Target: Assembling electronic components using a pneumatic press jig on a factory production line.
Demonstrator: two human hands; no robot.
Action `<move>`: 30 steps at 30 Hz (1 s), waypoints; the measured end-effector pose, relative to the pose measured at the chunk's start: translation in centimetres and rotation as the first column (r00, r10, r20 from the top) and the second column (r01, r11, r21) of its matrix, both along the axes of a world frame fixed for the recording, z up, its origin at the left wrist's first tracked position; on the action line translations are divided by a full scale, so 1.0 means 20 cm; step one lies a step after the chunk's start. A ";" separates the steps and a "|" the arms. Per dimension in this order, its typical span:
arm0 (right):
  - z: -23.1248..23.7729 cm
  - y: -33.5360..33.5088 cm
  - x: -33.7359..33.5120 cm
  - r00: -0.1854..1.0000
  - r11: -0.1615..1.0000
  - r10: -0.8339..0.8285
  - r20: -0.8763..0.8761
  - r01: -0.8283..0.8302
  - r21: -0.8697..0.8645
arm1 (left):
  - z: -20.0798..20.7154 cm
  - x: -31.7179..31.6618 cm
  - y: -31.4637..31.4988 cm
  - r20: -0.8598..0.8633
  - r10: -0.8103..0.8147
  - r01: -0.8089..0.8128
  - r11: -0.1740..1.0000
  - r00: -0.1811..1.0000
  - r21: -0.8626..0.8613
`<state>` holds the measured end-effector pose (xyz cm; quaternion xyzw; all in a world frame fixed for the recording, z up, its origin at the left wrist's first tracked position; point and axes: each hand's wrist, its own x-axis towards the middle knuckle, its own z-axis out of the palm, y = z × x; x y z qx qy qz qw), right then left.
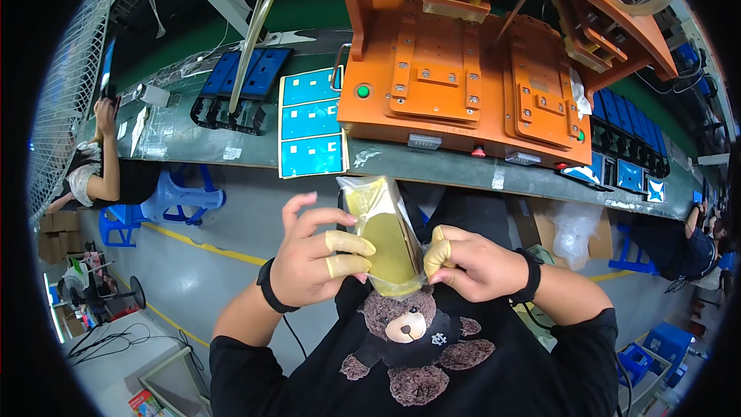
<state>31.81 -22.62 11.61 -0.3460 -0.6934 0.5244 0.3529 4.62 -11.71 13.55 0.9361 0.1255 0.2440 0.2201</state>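
In front of my chest is a clear plastic bag (388, 239) with a yellowish, flat stack inside and a glossy upper end. My left hand (318, 256) grips the bag's left side with fingers in yellow finger cots, while its other fingers stick out. At the lower right edge of the bag my right hand (472, 264) is closed in a pinch on the plastic, a cot on its bent index finger. Black bands circle both wrists. The fingertips behind the bag are hidden.
Beyond the bag is a green workbench (255, 153) bearing an orange press machine (432, 120). Left of it lie a sheet of blue film pieces (311, 123) and black-and-blue trays (243, 81); more blue parts (629, 127) lie to its right. Other people sit at both sides.
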 end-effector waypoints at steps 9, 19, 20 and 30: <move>0.01 0.08 0.16 0.873 0.874 -0.485 -0.045 0.486 0.015 | -0.11 0.05 -0.05 0.221 -0.238 0.314 0.843 0.946 -0.436; -0.02 0.23 -0.09 0.867 0.703 -0.462 0.186 0.230 0.673 | -0.11 0.08 -0.07 0.267 -0.261 0.360 0.812 0.928 -0.459; -0.01 0.23 -0.11 0.870 0.649 -0.473 0.138 0.238 0.722 | -0.10 0.07 -0.07 0.260 -0.254 0.350 0.821 0.932 -0.452; -0.05 0.17 -0.05 0.863 0.612 -0.475 0.172 0.184 0.769 | -0.13 0.05 -0.06 0.321 -0.244 0.388 0.749 0.915 -0.536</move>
